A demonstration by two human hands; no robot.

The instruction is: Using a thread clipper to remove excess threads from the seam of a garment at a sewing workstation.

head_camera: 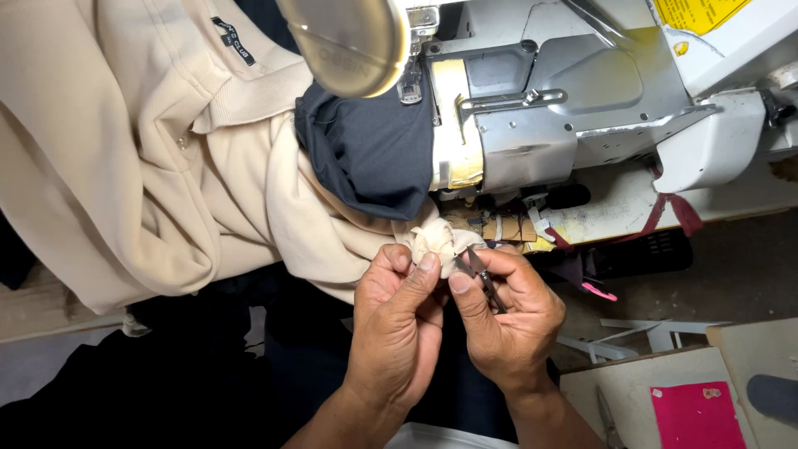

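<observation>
At centre frame the left hand (397, 320) pinches a bunched end of the beige garment (166, 166) between thumb and fingers, its grip clamped on the cloth. Just right, touching it, the right hand (509, 312) is closed round small snips (480, 276), blades at the bunch. A sewing machine (582, 91) and dark fabric (370, 150) sit above.

Grey sewing machine (582, 100), worn worktable (615, 208)

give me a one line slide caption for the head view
Left hand pinches a bunched beige garment end while the right hand works small thread snips at it, below a sewing machine.
</observation>
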